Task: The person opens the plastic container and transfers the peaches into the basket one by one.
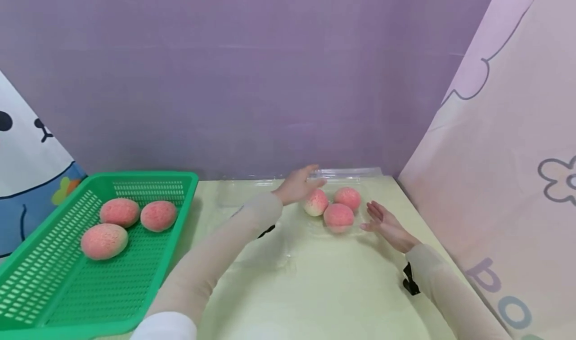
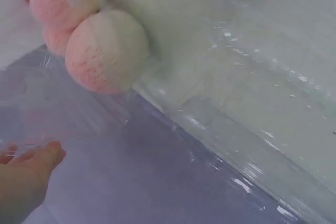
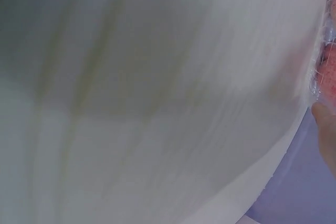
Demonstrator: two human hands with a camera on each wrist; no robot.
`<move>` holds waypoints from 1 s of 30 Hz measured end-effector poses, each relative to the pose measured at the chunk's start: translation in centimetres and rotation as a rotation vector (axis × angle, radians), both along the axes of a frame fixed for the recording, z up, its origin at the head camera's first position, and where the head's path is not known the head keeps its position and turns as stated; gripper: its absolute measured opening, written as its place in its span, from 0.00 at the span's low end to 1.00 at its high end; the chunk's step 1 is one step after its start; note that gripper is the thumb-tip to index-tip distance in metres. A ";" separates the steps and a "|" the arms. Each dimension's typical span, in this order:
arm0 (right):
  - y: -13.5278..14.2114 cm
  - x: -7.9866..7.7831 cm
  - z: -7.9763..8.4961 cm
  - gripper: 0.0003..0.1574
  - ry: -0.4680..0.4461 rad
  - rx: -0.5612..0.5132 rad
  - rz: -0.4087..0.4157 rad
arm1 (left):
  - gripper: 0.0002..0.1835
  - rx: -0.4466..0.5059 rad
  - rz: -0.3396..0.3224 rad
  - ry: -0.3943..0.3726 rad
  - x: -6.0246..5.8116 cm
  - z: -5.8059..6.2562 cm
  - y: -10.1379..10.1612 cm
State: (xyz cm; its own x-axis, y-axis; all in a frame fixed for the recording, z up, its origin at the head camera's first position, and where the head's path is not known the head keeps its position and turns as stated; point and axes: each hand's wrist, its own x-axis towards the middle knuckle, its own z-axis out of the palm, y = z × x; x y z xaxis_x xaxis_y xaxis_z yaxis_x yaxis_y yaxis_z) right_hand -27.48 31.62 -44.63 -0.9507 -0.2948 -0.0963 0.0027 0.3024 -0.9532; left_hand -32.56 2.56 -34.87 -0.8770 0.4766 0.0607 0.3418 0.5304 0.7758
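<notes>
At the left, a green, rectangular plastic basket with slotted walls [image 1: 99, 295] is set on a pale yellow tabletop [image 1: 342, 290]; inside, three rounded, rough-skinned pink peach-like fruits [image 1: 105, 241] are grouped towards the back, apparently kept from rolling by the raised sides; further right, the bare left hand [image 1: 299, 184] is held by the far-left side of a clear plastic container [image 1: 360, 173]; its fingers are extended and released, and whether the plastic at their tips is touched cannot be told; in the container, three pink-and-cream peach-like fruits [image 1: 338, 217] are clustered closely, seemingly so that they steady one another; at the right, the bare right hand [image 1: 388, 226] is placed beside them, fingers straight and ungrasping, palm turned inward; the fruits thus lie between both hands, perhaps framed so for the plastic to be managed from either side.
</notes>
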 end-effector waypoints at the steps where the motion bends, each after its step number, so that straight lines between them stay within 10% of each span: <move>1: 0.0 0.0 0.1 0.61 0.000 -0.001 0.000 | 0.36 0.034 0.018 -0.021 -0.4 0.3 0.0; 14: -0.3 -0.2 0.0 0.61 0.002 -0.010 -0.021 | 0.34 0.320 0.105 -0.218 -6.9 0.7 -1.0; 20: -0.3 0.0 -0.3 0.61 -0.006 0.002 -0.020 | 0.35 0.552 0.106 -0.419 -8.1 -0.4 -1.8; 30: -0.1 0.1 -0.1 0.61 -0.011 0.022 -0.022 | 0.34 0.667 0.177 -0.507 -9.1 -2.6 -1.7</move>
State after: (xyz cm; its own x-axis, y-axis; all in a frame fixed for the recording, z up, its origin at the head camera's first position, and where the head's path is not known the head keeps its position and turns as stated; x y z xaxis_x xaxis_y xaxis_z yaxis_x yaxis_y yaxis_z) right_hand -27.41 31.53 -44.76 -0.9559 -0.2714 -0.1126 0.0197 0.3232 -0.9461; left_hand -41.66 0.84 -37.46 -0.9319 0.3345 -0.1402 -0.1756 -0.0782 0.9813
